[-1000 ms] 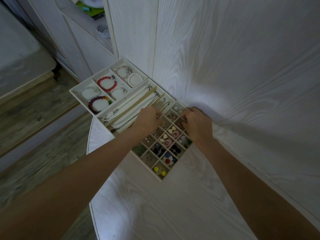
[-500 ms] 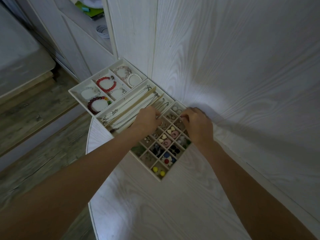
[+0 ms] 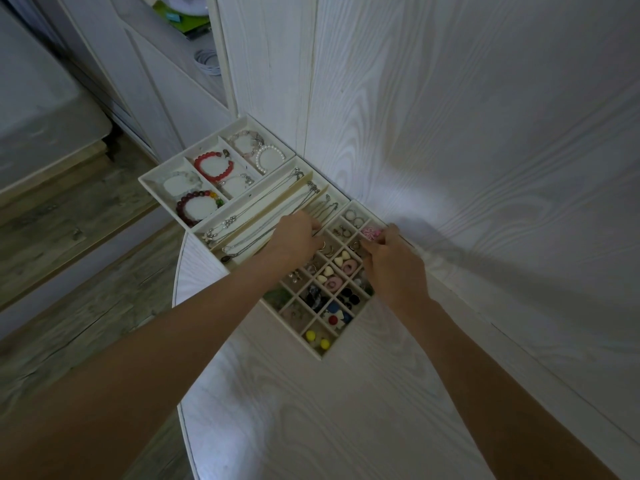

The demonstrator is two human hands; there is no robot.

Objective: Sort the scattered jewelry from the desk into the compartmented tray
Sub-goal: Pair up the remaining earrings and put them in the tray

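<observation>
White wood-grain panelling rises behind a pale tabletop (image 3: 311, 410) with a rounded near edge. At its far edge, against the panelling, sits the compartmented tray (image 3: 149, 181), one corner overhanging the tabletop's left edge. Beaded bracelets, among them a red bracelet (image 3: 213, 165), fill the far-left sections; chain necklaces (image 3: 263, 216) lie in the long middle channels; small earrings fill the grid of square cells at the near right. The left hand (image 3: 294, 237) rests at the grid's inner edge, fingers curled; whether it grips anything cannot be told. The right hand (image 3: 391, 258) reaches over the far-right cells, its fingertips pinching a pink piece (image 3: 370, 233).
</observation>
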